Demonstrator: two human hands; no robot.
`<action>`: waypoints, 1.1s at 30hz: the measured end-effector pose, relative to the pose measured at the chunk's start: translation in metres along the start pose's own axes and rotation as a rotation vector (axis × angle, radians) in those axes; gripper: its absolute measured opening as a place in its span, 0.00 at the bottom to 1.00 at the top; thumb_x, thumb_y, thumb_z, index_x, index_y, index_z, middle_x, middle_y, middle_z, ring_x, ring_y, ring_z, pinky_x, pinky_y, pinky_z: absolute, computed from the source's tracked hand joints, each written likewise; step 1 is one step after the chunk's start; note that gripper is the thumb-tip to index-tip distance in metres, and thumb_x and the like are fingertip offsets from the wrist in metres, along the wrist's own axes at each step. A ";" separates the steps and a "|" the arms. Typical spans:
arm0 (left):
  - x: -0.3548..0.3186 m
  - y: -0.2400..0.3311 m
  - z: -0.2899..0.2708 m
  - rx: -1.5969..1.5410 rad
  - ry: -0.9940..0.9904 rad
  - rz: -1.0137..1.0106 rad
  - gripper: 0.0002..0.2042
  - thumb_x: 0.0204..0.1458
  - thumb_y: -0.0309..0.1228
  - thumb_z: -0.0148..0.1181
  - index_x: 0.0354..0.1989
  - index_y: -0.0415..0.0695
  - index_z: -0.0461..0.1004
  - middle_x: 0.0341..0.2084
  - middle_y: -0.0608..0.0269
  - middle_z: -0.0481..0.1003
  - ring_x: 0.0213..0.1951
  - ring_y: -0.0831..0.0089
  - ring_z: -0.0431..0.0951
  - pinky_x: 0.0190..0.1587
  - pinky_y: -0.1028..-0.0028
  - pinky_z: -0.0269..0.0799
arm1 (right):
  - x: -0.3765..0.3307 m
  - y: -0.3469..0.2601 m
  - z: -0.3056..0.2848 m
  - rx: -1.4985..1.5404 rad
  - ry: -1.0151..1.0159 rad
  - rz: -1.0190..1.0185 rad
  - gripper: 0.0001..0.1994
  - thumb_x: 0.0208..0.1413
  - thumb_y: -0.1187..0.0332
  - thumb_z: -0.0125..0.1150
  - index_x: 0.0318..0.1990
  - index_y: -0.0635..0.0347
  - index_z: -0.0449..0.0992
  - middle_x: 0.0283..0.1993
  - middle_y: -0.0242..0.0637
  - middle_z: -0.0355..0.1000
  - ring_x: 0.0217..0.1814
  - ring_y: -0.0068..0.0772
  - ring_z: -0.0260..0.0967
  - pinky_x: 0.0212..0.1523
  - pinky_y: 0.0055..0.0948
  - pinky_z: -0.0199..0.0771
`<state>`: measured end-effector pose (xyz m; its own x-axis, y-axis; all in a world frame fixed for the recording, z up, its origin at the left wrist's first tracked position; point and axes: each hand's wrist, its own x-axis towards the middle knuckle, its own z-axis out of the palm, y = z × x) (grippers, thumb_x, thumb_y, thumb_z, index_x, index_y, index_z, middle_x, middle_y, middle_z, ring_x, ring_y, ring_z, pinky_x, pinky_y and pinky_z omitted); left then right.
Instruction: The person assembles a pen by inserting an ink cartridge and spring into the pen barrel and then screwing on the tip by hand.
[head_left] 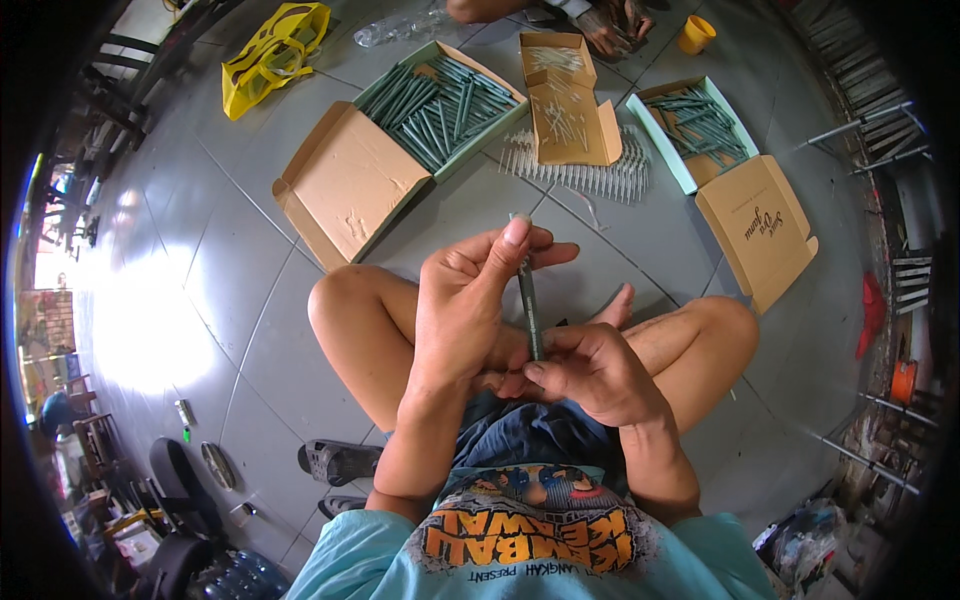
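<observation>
Between my two hands a slim dark green pen (530, 312) is held nearly upright in the picture, over my crossed legs. My left hand (465, 295) pinches its far end between thumb and forefinger, with the other fingers partly stretched out. Something pale and small shows at that tip, too small to make out. The near end lies between the thumb and fingers of my right hand (590, 370). Beyond my knees, a wide open box (350, 185) holds many similar dark green sticks. Another open box (760, 225) at the right holds more of them.
A small brown box (590, 150) with thin clear pieces stands on a row of clear pieces in plastic (625, 180). Farther off are another person's hands (610, 30), a yellow cup (697, 35), a yellow bag (270, 60) and clear plastic (400, 28). Sandals (340, 462) lie near-left.
</observation>
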<state>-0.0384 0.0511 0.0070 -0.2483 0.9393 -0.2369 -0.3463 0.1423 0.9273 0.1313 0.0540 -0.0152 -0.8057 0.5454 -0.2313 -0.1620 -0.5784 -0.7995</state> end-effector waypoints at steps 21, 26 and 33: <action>-0.015 -0.008 -0.011 -0.170 -0.120 -0.094 0.26 0.59 0.26 0.63 0.62 0.27 0.63 0.52 0.49 0.77 0.54 0.66 0.78 0.54 0.74 0.75 | -0.005 -0.006 -0.001 -0.001 -0.053 0.057 0.15 0.69 0.70 0.50 0.56 0.73 0.71 0.41 0.43 0.78 0.48 0.29 0.76 0.53 0.27 0.75; -0.031 -0.020 -0.008 -0.190 -0.176 -0.175 0.28 0.57 0.22 0.63 0.65 0.27 0.60 0.55 0.47 0.75 0.54 0.64 0.77 0.55 0.71 0.75 | -0.006 -0.002 -0.002 -0.027 0.017 -0.004 0.14 0.68 0.73 0.50 0.55 0.72 0.71 0.42 0.42 0.78 0.51 0.32 0.76 0.53 0.29 0.78; -0.046 -0.028 -0.008 -0.110 -0.267 -0.146 0.23 0.59 0.27 0.62 0.60 0.28 0.68 0.54 0.46 0.75 0.51 0.73 0.77 0.53 0.73 0.75 | -0.012 -0.006 -0.007 0.011 -0.025 -0.019 0.12 0.66 0.77 0.51 0.54 0.73 0.71 0.50 0.44 0.75 0.55 0.35 0.75 0.56 0.31 0.78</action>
<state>-0.0243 0.0018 -0.0101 0.0526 0.9621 -0.2675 -0.4600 0.2611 0.8487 0.1457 0.0553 -0.0118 -0.8161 0.5415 -0.2019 -0.1840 -0.5747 -0.7974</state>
